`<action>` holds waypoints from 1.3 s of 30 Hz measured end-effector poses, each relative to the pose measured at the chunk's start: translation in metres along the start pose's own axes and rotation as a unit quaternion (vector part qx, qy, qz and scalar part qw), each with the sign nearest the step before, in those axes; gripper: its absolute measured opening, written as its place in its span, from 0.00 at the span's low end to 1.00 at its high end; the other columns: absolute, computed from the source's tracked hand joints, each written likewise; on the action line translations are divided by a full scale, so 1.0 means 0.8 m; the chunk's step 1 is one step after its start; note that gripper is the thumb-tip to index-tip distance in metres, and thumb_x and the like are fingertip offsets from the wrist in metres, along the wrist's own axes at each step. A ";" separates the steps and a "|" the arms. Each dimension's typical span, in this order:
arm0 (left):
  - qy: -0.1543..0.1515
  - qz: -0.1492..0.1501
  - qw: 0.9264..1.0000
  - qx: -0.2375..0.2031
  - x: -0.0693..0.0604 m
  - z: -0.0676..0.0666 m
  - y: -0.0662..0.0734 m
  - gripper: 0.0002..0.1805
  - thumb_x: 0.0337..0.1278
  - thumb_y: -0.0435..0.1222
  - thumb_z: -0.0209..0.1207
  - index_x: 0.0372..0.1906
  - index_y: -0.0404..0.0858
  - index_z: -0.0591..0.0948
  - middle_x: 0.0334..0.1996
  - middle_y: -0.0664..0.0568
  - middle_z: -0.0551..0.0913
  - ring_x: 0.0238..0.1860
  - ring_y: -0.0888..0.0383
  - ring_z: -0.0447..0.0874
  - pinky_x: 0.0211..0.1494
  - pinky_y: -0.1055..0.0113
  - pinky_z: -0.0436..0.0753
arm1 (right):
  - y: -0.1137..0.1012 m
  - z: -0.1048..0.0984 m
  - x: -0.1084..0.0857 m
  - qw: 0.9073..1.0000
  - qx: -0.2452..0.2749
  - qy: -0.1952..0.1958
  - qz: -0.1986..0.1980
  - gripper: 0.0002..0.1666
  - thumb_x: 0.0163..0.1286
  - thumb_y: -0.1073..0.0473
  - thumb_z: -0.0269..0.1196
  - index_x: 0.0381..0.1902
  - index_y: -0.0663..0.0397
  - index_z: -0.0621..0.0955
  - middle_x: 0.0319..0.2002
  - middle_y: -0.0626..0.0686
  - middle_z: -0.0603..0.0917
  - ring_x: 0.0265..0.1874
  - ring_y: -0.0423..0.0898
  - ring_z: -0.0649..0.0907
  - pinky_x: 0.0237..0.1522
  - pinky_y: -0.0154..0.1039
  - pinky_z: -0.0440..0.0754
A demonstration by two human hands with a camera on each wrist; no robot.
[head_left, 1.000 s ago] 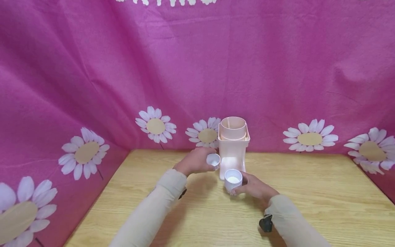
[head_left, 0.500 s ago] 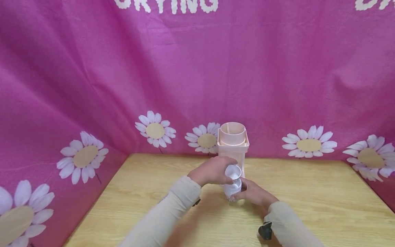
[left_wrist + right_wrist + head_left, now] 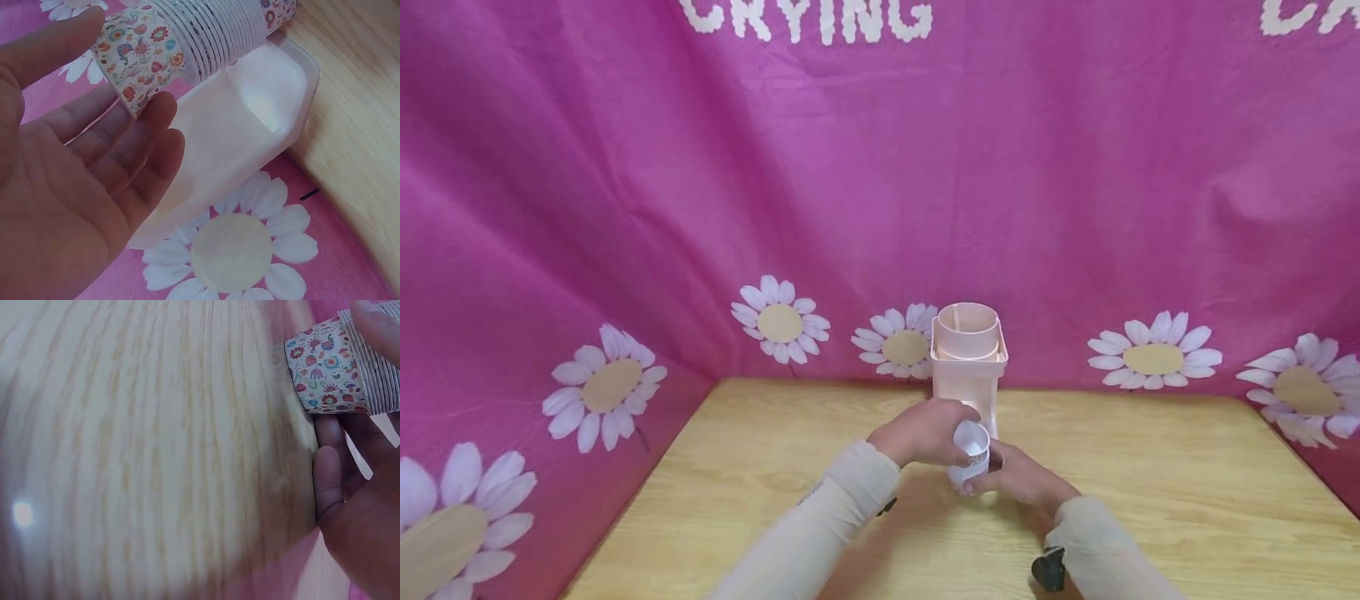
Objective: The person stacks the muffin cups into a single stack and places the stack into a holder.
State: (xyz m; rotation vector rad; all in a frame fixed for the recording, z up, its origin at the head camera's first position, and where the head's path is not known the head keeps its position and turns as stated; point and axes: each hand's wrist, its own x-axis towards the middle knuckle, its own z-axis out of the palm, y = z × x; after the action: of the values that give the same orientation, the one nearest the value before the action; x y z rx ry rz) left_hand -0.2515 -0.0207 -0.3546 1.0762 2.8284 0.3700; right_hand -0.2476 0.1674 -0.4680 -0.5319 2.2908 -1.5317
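Observation:
In the head view my left hand (image 3: pixel 925 431) holds a white paper cup (image 3: pixel 972 437) near its rim, mouth up. The left wrist view shows that cup (image 3: pixel 145 53), printed with flowers and birds, partly set into the top of a stack of nested paper cups (image 3: pixel 219 37), thumb and fingertips on either side of its rim. My right hand (image 3: pixel 1026 479) grips the stack low on the table. Its thumb lies over the packed rims in the right wrist view, where the lowest printed cup (image 3: pixel 325 365) shows. Fingers hide part of the stack.
Right behind the hands stands a pale pink cup dispenser (image 3: pixel 968 379) with a round tube on top and an open front. The wooden table (image 3: pixel 1150 483) ends at a pink daisy-printed cloth (image 3: pixel 1037 167) at the back and sides.
My left hand has moved right and down with its cup, from beside the dispenser onto the top of the stack. My right hand stays about where it was, still gripping the stack.

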 end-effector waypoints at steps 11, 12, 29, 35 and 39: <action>0.010 -0.003 1.000 0.002 0.002 0.001 -0.003 0.24 0.47 0.41 0.74 0.53 0.43 0.83 0.45 0.55 0.86 0.41 0.61 0.81 0.47 0.70 0.80 | -0.002 0.000 0.003 1.000 -0.011 0.010 0.023 0.38 0.57 0.57 0.70 0.65 0.56 0.72 0.58 0.55 0.81 0.55 0.45 0.78 0.65 0.49 0.68; 0.009 -0.003 1.000 -0.002 0.003 0.001 -0.003 0.24 0.47 0.40 0.74 0.52 0.43 0.83 0.45 0.55 0.87 0.41 0.61 0.81 0.47 0.70 0.80 | -0.002 0.000 0.002 1.000 -0.006 0.010 0.024 0.39 0.57 0.57 0.70 0.66 0.55 0.71 0.58 0.55 0.81 0.56 0.46 0.77 0.67 0.52 0.67; 0.026 -0.041 0.999 -0.007 -0.004 0.006 -0.026 0.33 0.50 0.42 0.71 0.64 0.39 0.76 0.61 0.50 0.81 0.61 0.55 0.78 0.65 0.64 0.77 | 0.000 0.004 0.006 1.000 0.014 0.010 0.011 0.37 0.59 0.58 0.70 0.66 0.58 0.72 0.55 0.56 0.82 0.53 0.45 0.78 0.63 0.47 0.67; 0.044 -0.101 0.992 -0.055 -0.006 0.020 -0.062 0.27 0.56 0.41 0.66 0.61 0.37 0.78 0.58 0.47 0.83 0.61 0.52 0.79 0.67 0.58 0.77 | -0.006 0.007 0.006 0.999 0.026 0.043 0.019 0.39 0.55 0.60 0.71 0.65 0.61 0.72 0.57 0.58 0.80 0.57 0.49 0.77 0.69 0.63 0.64; 0.053 -0.122 0.989 -0.060 -0.010 0.045 -0.077 0.24 0.58 0.39 0.64 0.59 0.36 0.79 0.58 0.46 0.83 0.62 0.49 0.79 0.67 0.56 0.77 | -0.010 0.008 -0.003 0.999 -0.026 0.045 -0.009 0.38 0.54 0.59 0.71 0.62 0.67 0.73 0.51 0.59 0.83 0.50 0.47 0.80 0.61 0.52 0.75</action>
State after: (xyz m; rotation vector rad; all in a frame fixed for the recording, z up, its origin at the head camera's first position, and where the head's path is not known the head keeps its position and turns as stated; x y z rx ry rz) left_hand -0.2793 -0.0635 -0.4051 0.6975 2.9380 0.5809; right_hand -0.2413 0.1603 -0.4627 -0.5088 2.4052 -1.5392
